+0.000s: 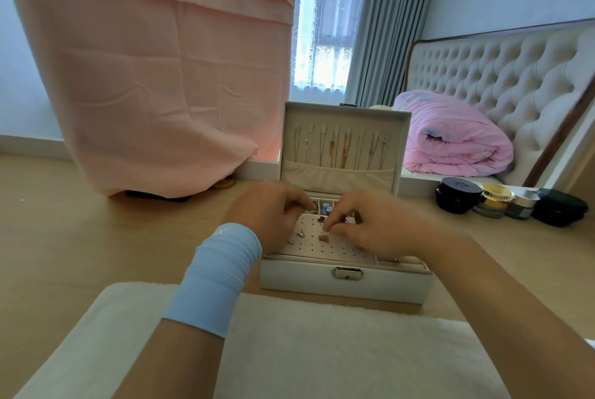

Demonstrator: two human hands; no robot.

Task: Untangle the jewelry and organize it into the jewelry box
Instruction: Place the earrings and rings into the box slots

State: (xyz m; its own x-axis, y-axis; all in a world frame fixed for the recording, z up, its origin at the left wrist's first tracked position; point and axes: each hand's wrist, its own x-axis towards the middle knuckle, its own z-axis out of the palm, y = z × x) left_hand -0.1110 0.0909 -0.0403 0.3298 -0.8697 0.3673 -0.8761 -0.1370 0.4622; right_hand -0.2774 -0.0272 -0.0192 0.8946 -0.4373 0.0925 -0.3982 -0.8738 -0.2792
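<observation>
Most of the job looks done imo. The jewelry box (346,286) sits open on the wooden bench (96,221) right in front of us w/ its lid (344,109) up. Approx 8 necklaces (344,149) hang in separate straight lines from the hooks inside the lid, tails tucked into the pocket below. No knots that we can see.

Down in the tray, the perforated earring panel (338,252) has 2 silver studs (301,234) at its left side, 1 pinkish stud (323,237) near the middle and a red piece (320,219) further back. A blue piece (326,206) lies in a compartment behind the panel.

So what's left, we reckon, is the earrings. Both hands are over the panel. The right hand (373,224) has thumb + forefinger pinched together on a small earring (327,228) just above the holes, prob about to seat it. The left hand (270,215), the one w/ the light blue wristband (219,276), has its fingers curled in, tips down by the back edge of the panel. We can't tell if they're clamped on anything or just steadying.

The white fluffy towel (322,360) nearest us has no jewelry on it that we can see, so nothing seems left to untangle there.

Hard to make out:
- The hands cover the back compartments and the right part of the tray, so no idea what's in there.
- Something small + shiny shows at the front right rim, too blurry to name.
- The pinched piece is tiny, so it could be a stud or just a back.
</observation>
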